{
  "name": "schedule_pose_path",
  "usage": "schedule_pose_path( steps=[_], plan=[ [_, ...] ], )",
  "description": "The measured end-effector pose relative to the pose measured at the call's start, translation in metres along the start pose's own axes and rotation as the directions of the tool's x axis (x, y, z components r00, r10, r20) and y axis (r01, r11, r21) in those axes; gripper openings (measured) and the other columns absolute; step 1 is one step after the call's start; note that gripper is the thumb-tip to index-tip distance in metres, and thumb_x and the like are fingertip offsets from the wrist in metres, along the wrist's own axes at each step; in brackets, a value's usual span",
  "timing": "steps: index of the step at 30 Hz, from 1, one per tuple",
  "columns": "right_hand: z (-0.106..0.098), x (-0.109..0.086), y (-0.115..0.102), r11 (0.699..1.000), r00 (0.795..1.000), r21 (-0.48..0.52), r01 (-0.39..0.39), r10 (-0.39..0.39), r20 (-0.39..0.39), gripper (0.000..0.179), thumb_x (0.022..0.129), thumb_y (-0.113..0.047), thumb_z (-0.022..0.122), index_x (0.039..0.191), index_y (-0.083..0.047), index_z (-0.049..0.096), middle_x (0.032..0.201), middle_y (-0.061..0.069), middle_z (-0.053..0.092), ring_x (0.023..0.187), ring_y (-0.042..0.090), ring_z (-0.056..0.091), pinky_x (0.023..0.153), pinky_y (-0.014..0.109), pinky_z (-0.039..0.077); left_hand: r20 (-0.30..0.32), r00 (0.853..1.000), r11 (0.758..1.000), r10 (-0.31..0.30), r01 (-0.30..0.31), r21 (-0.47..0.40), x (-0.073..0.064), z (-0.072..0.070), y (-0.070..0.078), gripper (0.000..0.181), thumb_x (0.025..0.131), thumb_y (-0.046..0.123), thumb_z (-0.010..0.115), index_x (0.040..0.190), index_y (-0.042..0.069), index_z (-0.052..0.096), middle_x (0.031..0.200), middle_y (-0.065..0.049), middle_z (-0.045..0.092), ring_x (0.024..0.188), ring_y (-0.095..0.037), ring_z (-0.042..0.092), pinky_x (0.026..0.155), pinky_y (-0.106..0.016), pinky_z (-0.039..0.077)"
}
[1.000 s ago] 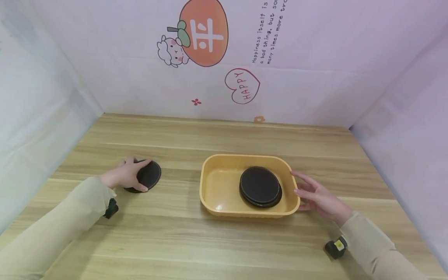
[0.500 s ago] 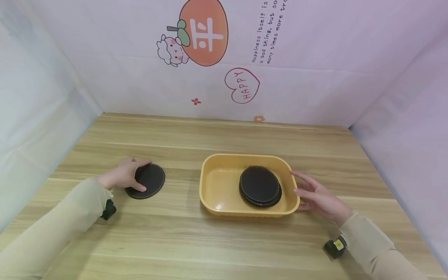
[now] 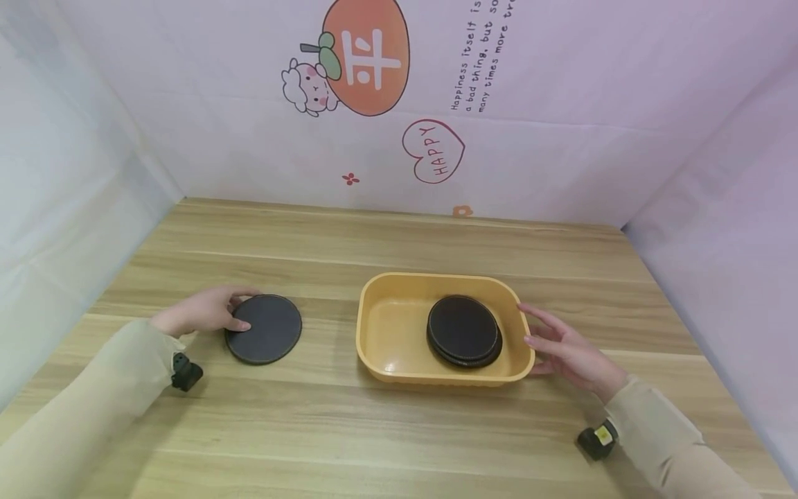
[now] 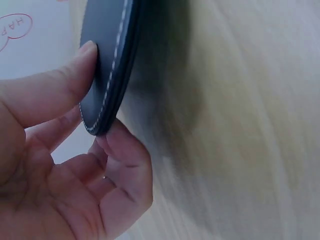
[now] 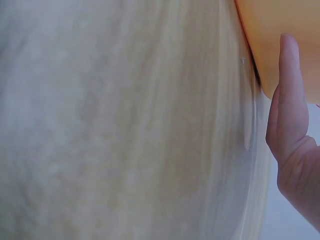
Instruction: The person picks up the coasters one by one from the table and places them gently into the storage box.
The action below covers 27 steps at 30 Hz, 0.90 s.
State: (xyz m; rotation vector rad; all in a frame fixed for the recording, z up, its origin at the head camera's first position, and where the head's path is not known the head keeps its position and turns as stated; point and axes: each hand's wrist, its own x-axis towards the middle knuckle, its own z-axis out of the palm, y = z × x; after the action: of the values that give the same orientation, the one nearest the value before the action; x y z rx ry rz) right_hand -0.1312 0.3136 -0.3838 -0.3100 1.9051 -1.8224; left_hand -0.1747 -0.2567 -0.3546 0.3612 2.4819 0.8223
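My left hand [image 3: 208,308] pinches a round black leather coaster [image 3: 268,329] by its near-left edge. In the left wrist view, the thumb lies on the face of the coaster [image 4: 102,65] and curled fingers sit under its stitched rim, which stands a little off the tabletop with a shadow beneath. A yellow rectangular bin [image 3: 389,378] stands to the right, with a small stack of black coasters [image 3: 464,329] inside, toward its right end. My right hand [image 3: 570,353] rests its extended fingers against the bin's right end; the right wrist view shows them flat along the outer wall [image 5: 270,50].
The wooden table [image 3: 324,436] extends around the bin. White printed cloth [image 3: 530,166] hangs along its back edge, and pale cloth walls [image 3: 68,208] enclose the left and right sides. A black wrist camera [image 3: 598,440] sits under each forearm.
My left hand has drawn back slightly left, and its fingers have gone from lying over the coaster to pinching its edge. The coaster has shifted a little right and nearer. The right hand stays put.
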Motion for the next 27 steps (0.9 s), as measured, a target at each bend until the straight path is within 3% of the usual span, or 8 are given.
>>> schedule_pose_path(
  steps=[5, 9, 15, 21, 24, 27],
  plan=[
    [0.0, 0.0, 0.0, 1.0, 1.0, 0.005, 0.002, -0.002, 0.004, 0.053, 0.099, -0.008, 0.048, 0.143, -0.036, 0.035, 0.141, 0.039, 0.011, 0.106, 0.012, 0.058, 0.079, 0.044, 0.055, 0.016, 1.0, 0.999, 0.009, -0.008, -0.049, -0.004, 0.0, 0.003, 0.062, 0.086, 0.011, 0.069, 0.136, -0.01, 0.039, 0.114, -0.029, 0.057, 0.1, -0.034, 0.059, 0.077, -0.036, 0.052],
    [0.0, 0.0, -0.001, 1.0, 1.0, 0.011, 0.005, -0.005, 0.01, 0.053, 0.099, -0.008, 0.048, 0.143, -0.035, 0.035, 0.138, 0.033, 0.023, 0.106, 0.013, 0.059, 0.079, 0.045, 0.055, 0.065, 0.998, 0.987, 0.001, 0.009, -0.161, -0.006, 0.002, -0.001, 0.059, 0.088, 0.006, 0.064, 0.135, -0.012, 0.034, 0.109, -0.023, 0.058, 0.091, -0.021, 0.061, 0.071, -0.03, 0.054],
    [-0.001, 0.0, 0.0, 0.999, 0.999, 0.039, 0.021, -0.022, 0.025, 0.052, 0.098, -0.006, 0.048, 0.14, -0.036, 0.04, 0.124, 0.005, 0.043, 0.104, 0.014, 0.06, 0.078, 0.044, 0.055, 0.102, 0.994, 0.946, -0.027, 0.058, -0.318, -0.01, 0.004, -0.012, 0.059, 0.09, 0.006, 0.061, 0.136, -0.012, 0.028, 0.11, -0.021, 0.053, 0.086, -0.016, 0.061, 0.071, -0.031, 0.058],
    [-0.001, 0.001, 0.001, 0.999, 1.0, 0.04, 0.023, -0.023, 0.019, 0.052, 0.098, -0.006, 0.048, 0.14, -0.035, 0.041, 0.125, 0.004, 0.041, 0.105, 0.013, 0.059, 0.08, 0.042, 0.055, 0.086, 0.996, 0.894, -0.007, 0.044, -0.447, -0.013, 0.003, -0.02, 0.063, 0.092, 0.007, 0.059, 0.14, -0.012, 0.022, 0.12, -0.028, 0.052, 0.091, -0.017, 0.065, 0.077, -0.032, 0.057],
    [-0.002, 0.001, 0.001, 0.999, 0.999, 0.044, 0.027, -0.028, 0.021, 0.052, 0.098, -0.005, 0.048, 0.14, -0.035, 0.04, 0.125, 0.004, 0.04, 0.106, 0.013, 0.059, 0.08, 0.042, 0.055, 0.064, 0.998, 0.868, 0.023, 0.012, -0.496, -0.014, 0.001, -0.022, 0.062, 0.093, 0.007, 0.057, 0.138, -0.013, 0.02, 0.117, -0.02, 0.056, 0.09, -0.014, 0.065, 0.077, -0.031, 0.057],
    [-0.003, 0.002, 0.001, 0.998, 0.999, 0.051, 0.033, -0.034, 0.031, 0.052, 0.098, -0.004, 0.047, 0.14, -0.034, 0.04, 0.125, 0.003, 0.042, 0.105, 0.014, 0.059, 0.08, 0.042, 0.055, 0.041, 0.998, 0.84, 0.041, -0.012, -0.543, -0.014, -0.002, -0.021, 0.06, 0.095, 0.007, 0.055, 0.138, -0.012, 0.017, 0.111, -0.004, 0.059, 0.089, -0.012, 0.066, 0.078, -0.03, 0.056]
  ],
)
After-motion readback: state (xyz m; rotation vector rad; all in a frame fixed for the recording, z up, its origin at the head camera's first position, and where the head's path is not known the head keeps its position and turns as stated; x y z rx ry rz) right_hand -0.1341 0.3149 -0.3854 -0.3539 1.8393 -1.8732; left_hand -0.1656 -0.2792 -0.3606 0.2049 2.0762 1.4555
